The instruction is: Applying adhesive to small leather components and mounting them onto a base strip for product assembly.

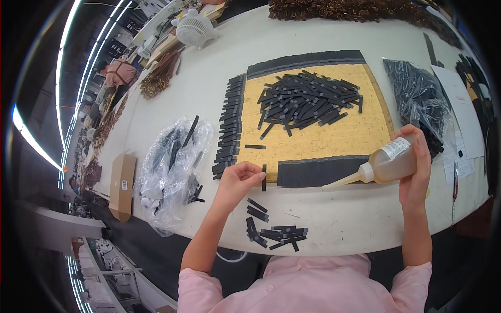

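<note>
Black strip (264,180) at near left corner of yellow board (308,145), end pointing to near edge of table (344,221); touching table or not, cannot tell. Left to right: row of strips (229,125) along board's left edge. Left hand (240,180) pinching strip, thumb against fingers. Strip pile (313,99) on board. Squeeze bottle (394,164) tipped, nozzle leftward, apart from strip. Right hand (416,175) wrapped round bottle. Step, likely: strip held ready for nozzle. Next move calls for closing gap, steady pinch, light squeeze.
</note>
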A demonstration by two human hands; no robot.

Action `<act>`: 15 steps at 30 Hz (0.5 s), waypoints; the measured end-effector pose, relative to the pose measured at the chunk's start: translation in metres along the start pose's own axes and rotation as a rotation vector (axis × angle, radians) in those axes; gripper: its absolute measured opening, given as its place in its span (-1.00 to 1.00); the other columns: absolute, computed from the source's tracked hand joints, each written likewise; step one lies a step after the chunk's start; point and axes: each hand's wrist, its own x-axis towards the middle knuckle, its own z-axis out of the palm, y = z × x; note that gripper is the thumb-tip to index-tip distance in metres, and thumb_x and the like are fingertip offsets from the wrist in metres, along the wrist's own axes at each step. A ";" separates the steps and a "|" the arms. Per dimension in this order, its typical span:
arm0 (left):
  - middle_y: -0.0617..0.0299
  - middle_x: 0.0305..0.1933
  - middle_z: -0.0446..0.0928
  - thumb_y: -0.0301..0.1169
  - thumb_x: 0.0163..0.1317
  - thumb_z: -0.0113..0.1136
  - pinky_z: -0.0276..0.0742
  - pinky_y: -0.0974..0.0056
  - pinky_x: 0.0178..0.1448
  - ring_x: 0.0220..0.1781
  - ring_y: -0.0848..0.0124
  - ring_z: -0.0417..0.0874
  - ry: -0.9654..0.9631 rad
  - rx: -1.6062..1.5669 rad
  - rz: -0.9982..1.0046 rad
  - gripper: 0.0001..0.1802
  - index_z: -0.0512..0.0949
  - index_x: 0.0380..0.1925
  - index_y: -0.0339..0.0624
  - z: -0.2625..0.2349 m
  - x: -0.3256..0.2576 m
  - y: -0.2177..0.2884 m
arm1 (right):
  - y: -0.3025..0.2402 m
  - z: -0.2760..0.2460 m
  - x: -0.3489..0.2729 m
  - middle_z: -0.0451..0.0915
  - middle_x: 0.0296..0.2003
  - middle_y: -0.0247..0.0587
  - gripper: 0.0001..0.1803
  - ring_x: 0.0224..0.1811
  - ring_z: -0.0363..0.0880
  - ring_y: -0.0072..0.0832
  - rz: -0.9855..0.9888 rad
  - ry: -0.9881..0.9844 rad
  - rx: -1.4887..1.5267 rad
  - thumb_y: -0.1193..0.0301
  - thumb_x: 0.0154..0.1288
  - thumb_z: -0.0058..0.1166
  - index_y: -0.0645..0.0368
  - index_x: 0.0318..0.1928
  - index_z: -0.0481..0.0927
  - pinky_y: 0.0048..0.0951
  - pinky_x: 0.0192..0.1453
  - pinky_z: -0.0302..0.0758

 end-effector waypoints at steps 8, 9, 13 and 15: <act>0.28 -0.47 0.70 -0.33 0.20 0.43 0.57 0.41 -0.27 -0.44 0.53 0.69 0.197 0.636 0.091 -0.81 0.71 -0.31 -0.23 0.019 0.015 0.005 | -0.001 -0.001 0.000 0.56 -0.15 -0.26 -0.58 -0.02 0.54 -0.61 0.007 0.029 -0.030 0.07 0.52 -0.08 0.16 0.06 0.51 -0.57 0.12 0.45; 0.28 -0.47 0.70 -0.33 0.20 0.43 0.57 0.41 -0.27 -0.45 0.53 0.69 0.189 0.603 0.087 -0.81 0.71 -0.32 -0.23 0.018 0.015 0.003 | -0.002 -0.001 0.000 0.56 -0.15 -0.26 -0.58 -0.02 0.54 -0.61 0.008 0.031 -0.030 0.07 0.52 -0.08 0.16 0.06 0.51 -0.57 0.12 0.45; 0.27 -0.47 0.71 -0.34 0.19 0.44 0.57 0.42 -0.29 -0.46 0.55 0.68 0.180 0.528 0.084 -0.81 0.70 -0.36 -0.25 0.021 0.017 0.002 | -0.004 0.000 -0.002 0.56 -0.14 -0.25 -0.58 -0.02 0.55 -0.61 -0.007 0.003 -0.022 0.07 0.51 -0.06 0.16 0.07 0.51 -0.57 0.12 0.46; 0.26 -0.47 0.71 -0.35 0.19 0.44 0.56 0.42 -0.29 -0.46 0.55 0.68 0.178 0.514 0.088 -0.81 0.70 -0.36 -0.26 0.025 0.017 0.004 | -0.003 0.001 -0.002 0.57 -0.14 -0.25 -0.58 -0.02 0.55 -0.61 -0.005 -0.008 -0.021 0.07 0.51 -0.06 0.16 0.07 0.51 -0.57 0.12 0.47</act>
